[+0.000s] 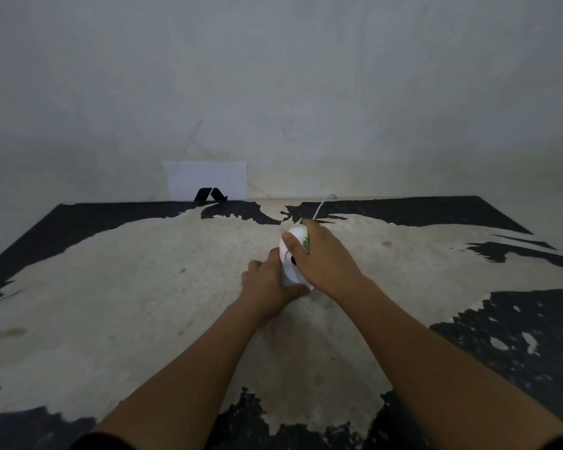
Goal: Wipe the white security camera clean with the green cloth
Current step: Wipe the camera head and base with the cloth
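Dim, flat light. Bare grey-white wall [306,76] behind. Worn table [127,303], black coating flaked away to pale patches across the middle. White sheet [205,177] with a black mark against the wall at the far edge.

A white security camera [290,254] with a small black lens spot stands on a table [111,303] whose black coating has worn to a broad, ragged cream patch. A sliver of green cloth [305,243] (pale, faintly patterned) shows beside it. Behind, a white sheet of paper [205,180] bears a black angular logo against a grey-white wall [273,76].
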A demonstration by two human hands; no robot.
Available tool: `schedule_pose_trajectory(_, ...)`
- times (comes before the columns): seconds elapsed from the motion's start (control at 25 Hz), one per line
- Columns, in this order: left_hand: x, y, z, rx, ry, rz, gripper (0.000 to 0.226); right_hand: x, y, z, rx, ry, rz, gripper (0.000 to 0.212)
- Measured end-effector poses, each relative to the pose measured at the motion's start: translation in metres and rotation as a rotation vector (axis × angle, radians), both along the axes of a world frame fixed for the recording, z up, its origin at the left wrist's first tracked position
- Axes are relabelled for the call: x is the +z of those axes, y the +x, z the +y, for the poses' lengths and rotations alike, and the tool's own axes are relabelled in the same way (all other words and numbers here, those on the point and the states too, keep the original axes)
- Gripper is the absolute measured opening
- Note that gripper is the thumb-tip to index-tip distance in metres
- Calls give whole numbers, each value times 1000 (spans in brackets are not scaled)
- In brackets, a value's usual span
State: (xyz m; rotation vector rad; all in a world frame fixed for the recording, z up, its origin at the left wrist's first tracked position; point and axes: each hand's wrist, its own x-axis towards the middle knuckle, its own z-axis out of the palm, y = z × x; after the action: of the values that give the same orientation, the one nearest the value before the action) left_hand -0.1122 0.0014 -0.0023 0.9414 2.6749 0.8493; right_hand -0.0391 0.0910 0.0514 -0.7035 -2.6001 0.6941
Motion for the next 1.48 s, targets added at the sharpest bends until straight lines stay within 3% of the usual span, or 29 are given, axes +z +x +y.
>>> schedule_pose_trajectory(0.2, 1, -1, -1, 10, -9, 102, 58, -5, 14, -27, 23, 393, -69, 79)
schedule_pose_trajectory(0.36, 2, -3, 2, -34, -99, 98, 71, 18, -12, -20, 141, 452, -247, 75)
schedule_pose_trajectory(0.52, 4, 0, -3, -8, -70, 30, 89, 29, -31, 1, 55, 75, -215, 74)
schedule_pose_trajectory(0.72, 5, 4, -4, 4, -12, -1, 87, 9, 1, -7, -95, -352, -54, 84)
schedule_pose_trajectory(0.8, 5, 2, -2, 32, -29, 6, 76, 0, 15, -25, -76, -213, -25, 94)
schedule_pose_trajectory(0.96, -7, -7, 4, 26, -112, 53, 49, 2, 9, -34, 30, 303, -100, 94)
schedule_pose_trajectory(1.08, -6, -5, 4, 9, -94, 79, 57, 16, -11, -23, 103, 388, -210, 85)
schedule_pose_trajectory(1.24, 1, 0, -2, -8, -97, 72, 86, 33, -25, -1, 115, 53, -175, 73)
schedule_pose_trajectory(1.36, 0, 1, -4, -16, -40, 71, 87, 32, -10, 7, 72, -205, -109, 72)
schedule_pose_trajectory(1.48, 2, 3, -5, -1, -16, 92, 87, 19, 17, 3, 17, -294, -72, 63)
